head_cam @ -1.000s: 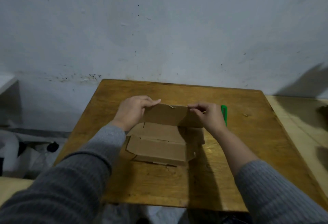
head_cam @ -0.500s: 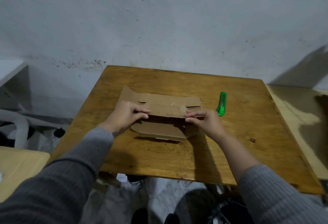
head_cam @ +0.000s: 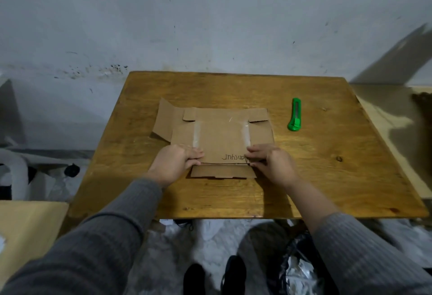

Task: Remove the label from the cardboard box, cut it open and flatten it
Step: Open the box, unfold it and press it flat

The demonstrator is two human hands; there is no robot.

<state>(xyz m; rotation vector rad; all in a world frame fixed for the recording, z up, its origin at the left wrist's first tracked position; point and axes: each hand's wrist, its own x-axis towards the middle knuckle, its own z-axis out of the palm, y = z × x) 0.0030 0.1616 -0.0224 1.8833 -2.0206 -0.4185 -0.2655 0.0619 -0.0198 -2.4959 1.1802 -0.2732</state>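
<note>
Cardboard spread flat under two hands

Cardboard lies opened out on the wooden bench (head_cam: 327,177), roughly at its middle. The box (head_cam: 222,135) is spread into one sheet with its panels flat against the wood. One flap at the far left corner tilts up off the surface. Two strips of clear tape (head_cam: 246,134) run near to far across the sheet, one at the left and one at the right. Dark handwriting sits upside down at the near edge of the main panel, partly covered by the right hand's fingertips. A narrower flap lies nearest the person, past a dark fold line.

The left hand (head_cam: 174,163) rests palm down on the near left corner of the sheet, fingers together and laid flat on the cardboard, thumb along the fold line. The right hand (head_cam: 272,163) rests the same way on the near right corner, fingers extended and pressed on the sheet rather than curled round anything. Both wrists come out of grey knitted sleeves.

A green cutter (head_cam: 295,114) lies on the bench to the right of the box, apart from it, its length running near to far. Neither hand touches it.

Behind the bench stands a pale, marked wall (head_cam: 210,25).
</note>
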